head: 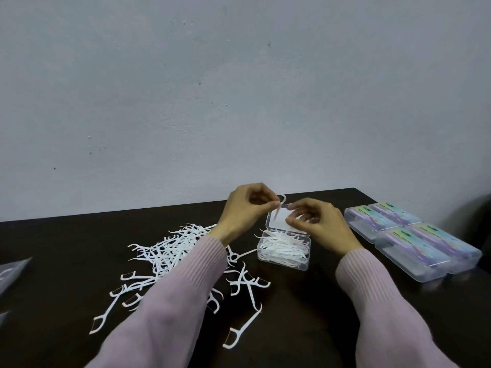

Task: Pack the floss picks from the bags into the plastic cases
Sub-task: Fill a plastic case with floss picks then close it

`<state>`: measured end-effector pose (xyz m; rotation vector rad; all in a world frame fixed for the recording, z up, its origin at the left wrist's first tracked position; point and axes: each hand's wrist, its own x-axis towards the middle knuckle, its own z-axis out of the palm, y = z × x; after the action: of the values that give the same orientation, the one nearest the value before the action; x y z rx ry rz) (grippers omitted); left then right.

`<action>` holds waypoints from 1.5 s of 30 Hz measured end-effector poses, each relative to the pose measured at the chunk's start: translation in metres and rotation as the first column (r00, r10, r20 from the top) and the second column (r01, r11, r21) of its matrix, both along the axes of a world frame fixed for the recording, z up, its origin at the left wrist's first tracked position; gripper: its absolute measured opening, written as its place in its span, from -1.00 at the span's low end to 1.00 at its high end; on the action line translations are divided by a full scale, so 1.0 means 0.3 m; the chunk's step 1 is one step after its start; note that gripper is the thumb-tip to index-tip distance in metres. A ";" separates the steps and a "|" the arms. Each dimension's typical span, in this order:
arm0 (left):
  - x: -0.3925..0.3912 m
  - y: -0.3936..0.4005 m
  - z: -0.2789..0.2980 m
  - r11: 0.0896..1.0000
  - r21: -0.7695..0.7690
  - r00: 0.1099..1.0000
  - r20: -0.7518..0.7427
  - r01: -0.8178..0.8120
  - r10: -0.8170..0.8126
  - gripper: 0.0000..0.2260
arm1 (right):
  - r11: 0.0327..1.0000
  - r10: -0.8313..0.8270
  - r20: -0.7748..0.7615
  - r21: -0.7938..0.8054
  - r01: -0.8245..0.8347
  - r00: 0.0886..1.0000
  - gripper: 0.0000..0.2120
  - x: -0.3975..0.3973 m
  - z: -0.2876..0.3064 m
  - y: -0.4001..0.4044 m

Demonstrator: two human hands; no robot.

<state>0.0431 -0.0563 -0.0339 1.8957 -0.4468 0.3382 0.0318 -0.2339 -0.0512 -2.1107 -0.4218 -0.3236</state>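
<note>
Sleeves: pink ribbed sleeves covered both forearms, nearest the camera.
Loose picks: scattered floss picks lay on the dark table, left of centre.
Open case: clear plastic case sat beyond them, filled with picks, its lid raised behind.
Left hand: left hand pinched a single floss pick over the lid.
Right hand: right hand had curled fingers at the lid; whether it gripped anything could not be told.
Packed cases: four closed cases stood at far right.
Bag: a bag edge showed at far left.

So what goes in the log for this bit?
left hand: pinches floss pick | right hand: holds lid | open case: partly filled
</note>
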 end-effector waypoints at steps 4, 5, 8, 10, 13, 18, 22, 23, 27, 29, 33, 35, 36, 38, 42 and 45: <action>-0.016 -0.032 -0.003 0.998 0.001 0.998 -0.022 0.062 -0.062 -0.92 | 0.987 0.056 -0.009 0.151 -0.054 0.998 -0.81 -0.008 0.014 0.006; -0.014 -0.032 -0.006 0.998 -0.012 0.997 -0.044 0.068 -0.068 -0.92 | 0.986 0.047 -0.015 0.159 -0.044 0.999 -0.83 -0.008 0.011 0.006; -0.003 -0.007 -0.012 0.995 0.003 0.986 -0.140 0.097 -0.096 -0.85 | 0.994 -0.035 -0.004 0.105 0.036 0.999 -0.88 -0.002 0.001 -0.004; 0.009 0.026 -0.016 0.987 0.144 0.981 -0.191 0.068 -0.039 -0.81 | 0.998 -0.069 0.003 -0.003 0.069 0.998 -0.88 0.001 -0.002 -0.009; 0.019 0.083 -0.016 0.920 0.386 0.965 -0.259 0.062 0.044 -0.80 | 0.980 -0.056 -0.016 -0.193 0.052 0.998 -0.82 0.006 -0.012 0.001; 0.017 0.123 -0.018 0.891 0.437 0.929 -0.366 0.123 0.051 -0.78 | 0.943 -0.062 -0.041 -0.330 0.045 0.997 -0.87 0.015 -0.030 0.022; 0.012 0.109 -0.023 0.897 0.425 0.939 -0.341 0.127 0.029 -0.83 | 0.946 -0.131 -0.001 -0.298 0.125 0.991 -0.87 0.012 -0.024 -0.004; 0.011 0.108 -0.022 0.899 0.421 0.943 -0.332 0.123 0.026 -0.83 | 0.946 -0.130 -0.019 -0.303 0.118 0.991 -0.86 0.014 -0.023 -0.014; 0.012 0.091 -0.030 0.919 0.391 0.962 -0.269 0.060 0.052 -0.88 | 0.928 -0.095 -0.144 -0.371 0.035 0.985 -0.83 0.013 -0.020 -0.034; 0.013 0.071 -0.043 0.918 0.394 0.968 -0.244 0.041 0.062 -0.89 | 0.927 -0.085 -0.162 -0.375 0.019 0.983 -0.82 0.016 -0.019 -0.036; 0.015 0.049 -0.054 0.903 0.428 0.982 -0.178 0.015 0.068 -0.90 | 0.920 -0.082 -0.166 -0.391 0.010 0.983 -0.85 0.018 -0.017 -0.032; 0.017 0.050 -0.055 0.897 0.443 0.988 -0.136 -0.005 0.072 -0.89 | 0.917 -0.093 -0.161 -0.399 0.022 0.982 -0.86 0.018 -0.017 -0.033; 0.018 0.052 -0.055 0.900 0.436 0.990 -0.118 -0.016 0.075 -0.89 | 0.915 -0.098 -0.161 -0.402 0.025 0.982 -0.86 0.018 -0.019 -0.033; 0.019 0.056 -0.057 0.919 0.393 0.992 -0.107 -0.022 0.070 -0.86 | 0.919 -0.096 -0.163 -0.393 0.024 0.982 -0.88 0.018 -0.020 -0.035; 0.023 0.059 -0.062 0.918 0.395 0.988 -0.146 0.020 0.041 -0.83 | 0.933 -0.088 -0.179 -0.360 0.018 0.980 -0.90 0.018 -0.019 -0.037; 0.025 0.053 -0.072 0.907 0.420 0.988 -0.154 0.035 0.033 -0.87 | 0.929 -0.101 -0.192 -0.370 0.023 0.976 -0.90 0.017 -0.021 -0.037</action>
<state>0.0507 -0.0404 -0.0554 2.3245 -0.4383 0.0895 0.0370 -0.2450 -0.0574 -2.4977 -0.3081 -0.0575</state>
